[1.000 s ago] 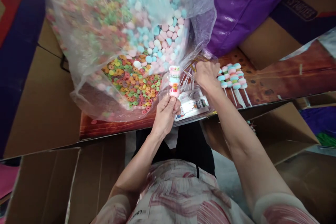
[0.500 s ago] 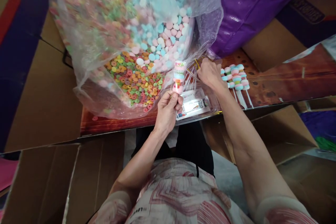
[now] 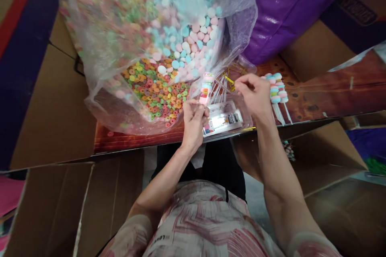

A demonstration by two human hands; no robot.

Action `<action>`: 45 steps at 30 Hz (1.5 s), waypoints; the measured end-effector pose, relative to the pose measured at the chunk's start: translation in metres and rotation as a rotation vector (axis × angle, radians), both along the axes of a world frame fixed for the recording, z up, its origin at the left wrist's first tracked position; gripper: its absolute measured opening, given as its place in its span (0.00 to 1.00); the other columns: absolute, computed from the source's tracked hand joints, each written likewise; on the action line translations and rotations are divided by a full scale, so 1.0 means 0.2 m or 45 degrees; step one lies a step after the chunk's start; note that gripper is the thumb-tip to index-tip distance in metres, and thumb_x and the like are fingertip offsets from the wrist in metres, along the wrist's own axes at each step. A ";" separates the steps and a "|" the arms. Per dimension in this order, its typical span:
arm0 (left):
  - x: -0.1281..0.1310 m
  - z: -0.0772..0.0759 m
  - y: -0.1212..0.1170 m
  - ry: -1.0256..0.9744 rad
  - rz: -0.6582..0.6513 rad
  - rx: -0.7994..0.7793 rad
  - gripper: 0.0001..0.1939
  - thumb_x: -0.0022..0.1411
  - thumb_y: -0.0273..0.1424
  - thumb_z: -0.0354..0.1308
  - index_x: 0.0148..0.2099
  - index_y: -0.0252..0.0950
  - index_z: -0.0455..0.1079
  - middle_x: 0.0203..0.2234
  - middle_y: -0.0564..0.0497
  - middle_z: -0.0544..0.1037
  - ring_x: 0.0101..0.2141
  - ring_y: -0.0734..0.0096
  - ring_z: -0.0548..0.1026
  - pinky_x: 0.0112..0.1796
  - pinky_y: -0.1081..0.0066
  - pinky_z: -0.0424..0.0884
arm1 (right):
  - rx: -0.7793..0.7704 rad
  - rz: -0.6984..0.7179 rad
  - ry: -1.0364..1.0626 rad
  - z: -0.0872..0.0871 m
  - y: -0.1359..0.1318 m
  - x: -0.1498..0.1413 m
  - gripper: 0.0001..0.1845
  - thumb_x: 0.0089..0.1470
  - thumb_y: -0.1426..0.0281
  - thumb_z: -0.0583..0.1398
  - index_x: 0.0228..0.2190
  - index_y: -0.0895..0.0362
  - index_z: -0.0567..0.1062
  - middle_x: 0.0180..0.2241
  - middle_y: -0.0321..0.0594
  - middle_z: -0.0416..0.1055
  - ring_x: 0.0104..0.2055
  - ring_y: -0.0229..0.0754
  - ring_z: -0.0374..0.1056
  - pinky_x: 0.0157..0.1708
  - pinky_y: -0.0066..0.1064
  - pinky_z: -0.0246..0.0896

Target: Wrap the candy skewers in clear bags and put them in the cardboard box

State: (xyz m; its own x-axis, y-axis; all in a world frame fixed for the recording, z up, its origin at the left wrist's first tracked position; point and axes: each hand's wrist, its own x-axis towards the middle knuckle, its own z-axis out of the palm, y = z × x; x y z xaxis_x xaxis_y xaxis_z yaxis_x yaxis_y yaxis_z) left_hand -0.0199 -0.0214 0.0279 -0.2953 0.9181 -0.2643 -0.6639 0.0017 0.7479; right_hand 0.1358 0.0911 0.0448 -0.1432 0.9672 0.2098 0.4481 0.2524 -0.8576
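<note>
My left hand is closed on the lower end of a candy skewer, a stack of pink, blue and green sweets held upright in a clear wrapper. My right hand hovers just right of it with fingertips pinched on a thin yellow twist tie. Both hands are over a clear plastic tray holding white sticks. Finished candy skewers lie on the brown board right of my right hand.
A big clear bag of coloured ring sweets and pastel round sweets fills the board's left half. Purple plastic lies behind. Open cardboard boxes stand at left and at the lower right.
My right hand has lifted off the sticks in the tray and drawn toward me, now pinching a yellow tie. The left hand with the skewer has barely shifted.
</note>
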 end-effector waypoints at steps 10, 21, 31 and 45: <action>0.04 0.01 -0.05 0.045 -0.250 0.073 0.13 0.58 0.31 0.68 0.37 0.40 0.65 0.21 0.60 0.70 0.18 0.85 0.56 0.21 0.81 0.52 | -0.335 0.015 0.473 -0.02 -0.46 -0.14 0.15 0.50 0.58 0.71 0.24 0.54 0.78 0.22 0.35 0.73 0.23 0.37 0.62 0.24 0.31 0.60; 0.07 0.02 -0.04 -0.042 -0.263 0.060 0.21 0.57 0.40 0.75 0.29 0.35 0.66 0.20 0.58 0.70 0.16 0.88 0.53 0.18 0.82 0.51 | -0.234 0.065 0.383 -0.05 -0.55 -0.13 0.11 0.63 0.60 0.60 0.32 0.52 0.71 0.29 0.35 0.70 0.31 0.39 0.65 0.34 0.32 0.64; -0.01 0.11 -0.07 -0.412 -0.862 -0.154 0.16 0.63 0.32 0.69 0.34 0.36 0.64 0.16 0.64 0.57 0.15 0.86 0.47 0.16 0.85 0.44 | -0.044 0.402 0.442 -0.06 -0.51 -0.02 0.12 0.66 0.57 0.61 0.37 0.53 0.73 0.36 0.38 0.70 0.38 0.43 0.67 0.42 0.36 0.67; 0.06 0.01 -0.10 0.197 -0.337 0.083 0.19 0.51 0.43 0.78 0.37 0.35 0.81 0.21 0.57 0.69 0.22 0.83 0.61 0.22 0.79 0.59 | -0.338 0.258 0.405 -0.04 -0.55 -0.03 0.08 0.68 0.63 0.58 0.36 0.52 0.68 0.23 0.27 0.63 0.17 0.32 0.54 0.17 0.27 0.53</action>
State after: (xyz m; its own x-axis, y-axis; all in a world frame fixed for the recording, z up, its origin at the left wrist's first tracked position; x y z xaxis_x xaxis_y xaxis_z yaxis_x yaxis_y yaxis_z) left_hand -0.0088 -0.0413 0.0303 -0.0756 0.9821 -0.1726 -0.5248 0.1080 0.8443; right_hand 0.1305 -0.0188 0.0365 -0.3034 0.9526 0.0226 0.1164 0.0605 -0.9914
